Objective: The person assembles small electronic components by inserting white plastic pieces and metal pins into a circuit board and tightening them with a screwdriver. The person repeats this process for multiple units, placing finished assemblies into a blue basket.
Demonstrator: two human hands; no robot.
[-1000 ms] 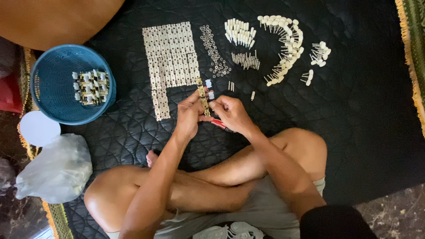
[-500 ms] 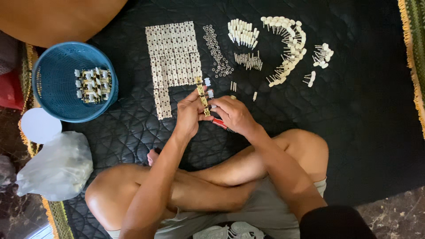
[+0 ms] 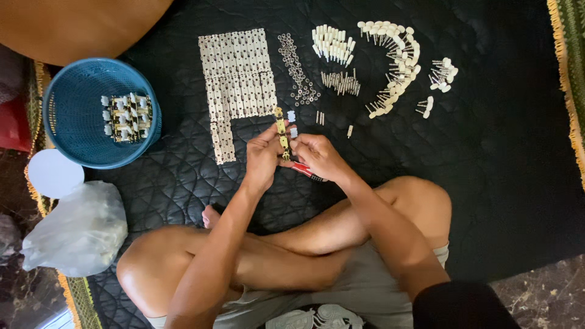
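On the black mat (image 3: pixel 487 183) sit one blue basket (image 3: pixel 73 122), one block of pale plates (image 3: pixel 237 73), while left hand (image 3: pixel 263 157) and right hand (image 3: pixel 317 157) both pinch one brass strip (image 3: pixel 281 131) upright between them, red tool (image 3: pixel 303 171) under the right.

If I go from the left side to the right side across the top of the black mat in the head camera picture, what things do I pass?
Blue basket holding some assembled pieces → flat block of pale plates → line of small metal rings → bunch of white pegs → curved row of white-knobbed pins → small cluster of knobbed pins.
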